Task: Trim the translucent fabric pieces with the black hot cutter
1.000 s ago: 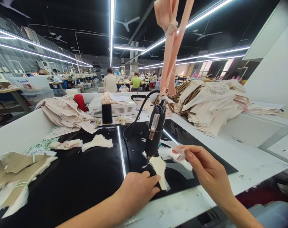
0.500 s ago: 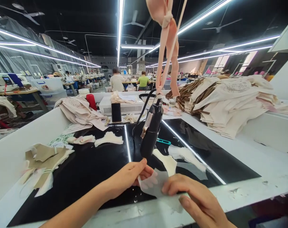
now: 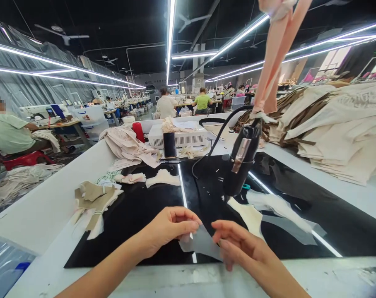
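Now we pinch translucent sheet (image 3: 199,245) in left hand (image 3: 167,229), thumb and fingers closed on its upper edge. Our right hand (image 3: 244,248) at sheet's right end, fingers curled; cannot tell whether they grip it. Sheet spans between our hands, over black mat (image 3: 135,231). Cream fabric piece (image 3: 248,215) just beyond right hand. Black corded tool (image 3: 240,165) hangs from pink fabric strips (image 3: 273,58), beyond both hands. Tied tan bundle (image 3: 95,198) left of left hand.

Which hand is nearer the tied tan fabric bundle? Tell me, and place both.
Left. The left hand is to the right of the tan bundle, with black mat between; the right hand is farther right, past the left one.
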Demonstrator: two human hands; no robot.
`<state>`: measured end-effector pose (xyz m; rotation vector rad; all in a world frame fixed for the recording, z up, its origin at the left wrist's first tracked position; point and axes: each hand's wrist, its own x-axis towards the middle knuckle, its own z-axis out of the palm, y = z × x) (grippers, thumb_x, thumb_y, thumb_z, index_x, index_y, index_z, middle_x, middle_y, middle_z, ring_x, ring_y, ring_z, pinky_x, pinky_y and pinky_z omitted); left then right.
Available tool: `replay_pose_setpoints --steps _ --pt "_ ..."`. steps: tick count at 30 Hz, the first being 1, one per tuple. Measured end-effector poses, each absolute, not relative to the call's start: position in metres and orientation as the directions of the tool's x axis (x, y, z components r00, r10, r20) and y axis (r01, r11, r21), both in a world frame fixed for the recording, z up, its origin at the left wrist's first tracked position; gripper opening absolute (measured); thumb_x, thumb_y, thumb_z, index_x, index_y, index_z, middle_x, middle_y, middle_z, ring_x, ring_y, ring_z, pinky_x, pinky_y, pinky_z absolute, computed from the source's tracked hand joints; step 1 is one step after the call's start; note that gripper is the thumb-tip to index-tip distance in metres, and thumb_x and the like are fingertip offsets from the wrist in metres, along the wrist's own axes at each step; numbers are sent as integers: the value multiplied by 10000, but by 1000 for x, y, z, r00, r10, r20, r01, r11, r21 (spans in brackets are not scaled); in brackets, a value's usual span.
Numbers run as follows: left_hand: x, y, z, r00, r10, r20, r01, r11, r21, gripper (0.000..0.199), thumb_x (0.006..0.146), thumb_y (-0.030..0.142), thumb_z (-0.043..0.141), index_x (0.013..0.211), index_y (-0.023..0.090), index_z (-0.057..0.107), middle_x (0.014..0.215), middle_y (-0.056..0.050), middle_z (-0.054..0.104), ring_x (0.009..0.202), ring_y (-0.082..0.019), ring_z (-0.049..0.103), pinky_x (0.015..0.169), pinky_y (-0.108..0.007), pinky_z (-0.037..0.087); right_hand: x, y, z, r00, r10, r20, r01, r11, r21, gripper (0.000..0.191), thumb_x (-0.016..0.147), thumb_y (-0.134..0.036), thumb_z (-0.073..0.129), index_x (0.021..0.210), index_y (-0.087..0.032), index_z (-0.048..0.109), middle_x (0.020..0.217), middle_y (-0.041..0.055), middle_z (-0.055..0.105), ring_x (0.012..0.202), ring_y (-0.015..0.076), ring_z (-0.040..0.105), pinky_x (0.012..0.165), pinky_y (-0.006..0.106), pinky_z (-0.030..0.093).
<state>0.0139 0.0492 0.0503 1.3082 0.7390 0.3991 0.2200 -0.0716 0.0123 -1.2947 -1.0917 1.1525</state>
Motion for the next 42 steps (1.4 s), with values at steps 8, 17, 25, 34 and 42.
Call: replay_pose_setpoints --steps 8,17,25,34,42 --pt "-10 55 44 638 715 -286 127 268 955 344 803 440 847 885 149 683 744 15 593 616 -86 490 593 -221 372 217 -55 7 -17 984 -176 84 -174 -981 406 862 -600 743 839 -195 747 704 -8 655 578 123 583 600 248 467" --pt "-17 59 44 586 742 -326 129 312 941 302 724 391 787 788 177 584 691 42 509 621 -89 458 590 -207 417 201 -47 16 -7 990 -139 36 -139 -990 294 812 -485 773 758 -204 704 637 -35 585 545 123 545 551 240 477" --pt "-23 63 43 556 770 -312 207 235 950 254 744 377 736 811 175 597 727 38 527 642 -86 474 605 -197 436 193 -47 12 48 998 -50 140 -56 -989 209 837 -406 702 751 -216 710 593 -39 555 538 135 529 544 255 452" --pt "-30 72 40 575 787 -222 368 -7 930 269 822 439 691 852 180 624 670 44 575 475 -90 479 463 -219 374 195 -45 -1 32 987 158 554 114 -824 183 924 -261 582 793 -262 710 717 -15 651 648 167 593 586 271 439" --pt "-20 77 38 539 837 -96 569 -278 774 207 894 392 635 848 203 706 723 27 623 572 -136 536 551 -249 352 201 -29 -15 -94 915 392 833 288 -473 226 998 -201 531 817 -251 657 781 14 694 730 220 679 630 326 490"
